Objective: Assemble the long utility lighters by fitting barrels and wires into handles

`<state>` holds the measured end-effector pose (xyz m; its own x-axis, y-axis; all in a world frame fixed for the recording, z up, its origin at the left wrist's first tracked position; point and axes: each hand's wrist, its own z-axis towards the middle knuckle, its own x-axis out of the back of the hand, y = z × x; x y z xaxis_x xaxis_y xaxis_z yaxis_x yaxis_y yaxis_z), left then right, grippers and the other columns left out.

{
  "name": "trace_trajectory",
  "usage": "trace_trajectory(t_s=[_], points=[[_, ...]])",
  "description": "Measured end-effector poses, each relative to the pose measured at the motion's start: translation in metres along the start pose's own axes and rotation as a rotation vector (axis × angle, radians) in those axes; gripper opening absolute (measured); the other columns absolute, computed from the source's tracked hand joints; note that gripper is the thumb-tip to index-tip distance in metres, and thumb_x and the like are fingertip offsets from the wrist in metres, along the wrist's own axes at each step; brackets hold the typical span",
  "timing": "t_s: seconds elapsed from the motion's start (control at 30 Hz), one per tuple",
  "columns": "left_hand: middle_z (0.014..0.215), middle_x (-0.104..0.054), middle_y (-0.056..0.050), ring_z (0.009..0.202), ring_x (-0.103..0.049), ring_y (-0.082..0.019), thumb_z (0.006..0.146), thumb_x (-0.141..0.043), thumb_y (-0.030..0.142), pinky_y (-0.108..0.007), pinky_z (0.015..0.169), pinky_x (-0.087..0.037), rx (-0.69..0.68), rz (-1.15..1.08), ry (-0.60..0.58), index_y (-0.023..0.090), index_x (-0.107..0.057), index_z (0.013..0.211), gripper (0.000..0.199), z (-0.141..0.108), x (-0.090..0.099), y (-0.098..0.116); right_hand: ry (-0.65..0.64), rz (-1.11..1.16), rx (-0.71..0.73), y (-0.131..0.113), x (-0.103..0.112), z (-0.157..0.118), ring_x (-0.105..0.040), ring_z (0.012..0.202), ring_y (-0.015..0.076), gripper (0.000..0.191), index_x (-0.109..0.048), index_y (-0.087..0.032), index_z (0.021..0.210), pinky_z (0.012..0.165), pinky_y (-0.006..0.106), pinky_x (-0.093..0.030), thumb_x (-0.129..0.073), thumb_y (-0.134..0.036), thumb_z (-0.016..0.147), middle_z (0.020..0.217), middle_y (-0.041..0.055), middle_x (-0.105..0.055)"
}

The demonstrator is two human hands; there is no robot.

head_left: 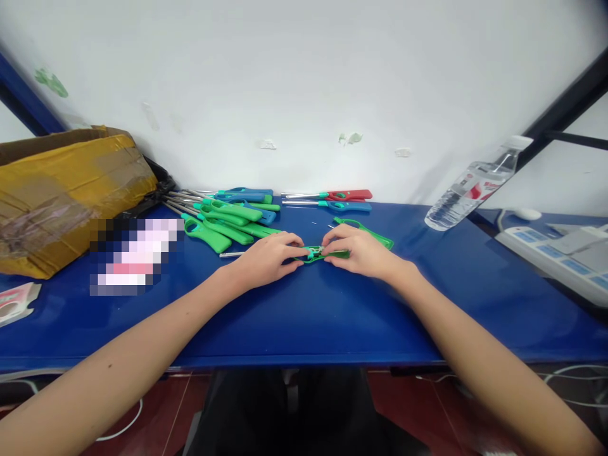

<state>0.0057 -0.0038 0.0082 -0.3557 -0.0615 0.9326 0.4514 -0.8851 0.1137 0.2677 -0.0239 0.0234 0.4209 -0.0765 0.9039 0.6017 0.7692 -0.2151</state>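
Note:
On the blue table, a green utility lighter lies opened up between my hands, its turquoise inner parts showing. My left hand pinches its trigger end, and the metal tube sticks out to the left beneath that hand. My right hand is closed on the handle end, fingertips together at the inner parts; any small piece between them is too small to make out. Just behind my right hand rests a loose green handle shell, partly covered by it.
Several green and blue lighters are heaped at the left. A red lighter and a blue lighter lie by the wall. A taped cardboard box stands far left, a tilted water bottle at right, near a white power strip.

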Motion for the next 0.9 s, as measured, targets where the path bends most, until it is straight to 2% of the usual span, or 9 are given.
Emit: trace_trajectory(t_s=[0.17, 0.43, 0.7, 0.9], points=[[0.119, -0.065, -0.009, 0.104, -0.063, -0.023, 0.095, -0.057, 0.021, -0.034, 0.089, -0.05, -0.008, -0.001, 0.001, 0.023, -0.068, 0.124, 0.032, 0.0, -0.0014, 0.0006, -0.028, 0.042, -0.043, -0.0012, -0.0003, 0.0005, -0.064, 0.095, 0.0227, 0.011, -0.077, -0.022, 0.085, 0.083, 0.039, -0.052, -0.067, -0.019, 0.086, 0.103, 0.0066, -0.072], [0.122, -0.064, -0.01, 0.108, -0.062, -0.024, 0.096, -0.056, 0.02, -0.037, 0.095, -0.05, -0.008, 0.001, -0.017, 0.023, -0.068, 0.124, 0.032, 0.0008, -0.0007, 0.0026, -0.041, 0.085, -0.079, -0.0031, -0.0002, 0.0017, -0.064, 0.096, 0.0226, 0.011, -0.078, -0.023, 0.086, 0.085, 0.039, -0.052, -0.067, -0.025, 0.087, 0.104, 0.0062, -0.072], [0.123, -0.064, -0.01, 0.109, -0.061, -0.024, 0.095, -0.058, 0.02, -0.038, 0.096, -0.049, 0.003, 0.012, -0.021, 0.023, -0.069, 0.124, 0.031, 0.0011, 0.0007, 0.0034, -0.002, 0.022, -0.016, -0.0037, 0.0015, 0.0014, -0.065, 0.095, 0.023, 0.014, -0.079, -0.022, 0.089, 0.086, 0.04, -0.052, -0.065, -0.022, 0.088, 0.102, 0.007, -0.072], [0.121, -0.065, -0.011, 0.108, -0.063, -0.026, 0.095, -0.058, 0.023, -0.04, 0.095, -0.051, 0.013, -0.016, -0.001, 0.023, -0.069, 0.124, 0.031, 0.0005, 0.0001, 0.0046, -0.023, 0.048, -0.048, -0.0011, 0.0022, -0.0001, -0.066, 0.096, 0.0228, 0.013, -0.079, -0.024, 0.089, 0.087, 0.04, -0.053, -0.066, -0.025, 0.088, 0.103, 0.0065, -0.073]])
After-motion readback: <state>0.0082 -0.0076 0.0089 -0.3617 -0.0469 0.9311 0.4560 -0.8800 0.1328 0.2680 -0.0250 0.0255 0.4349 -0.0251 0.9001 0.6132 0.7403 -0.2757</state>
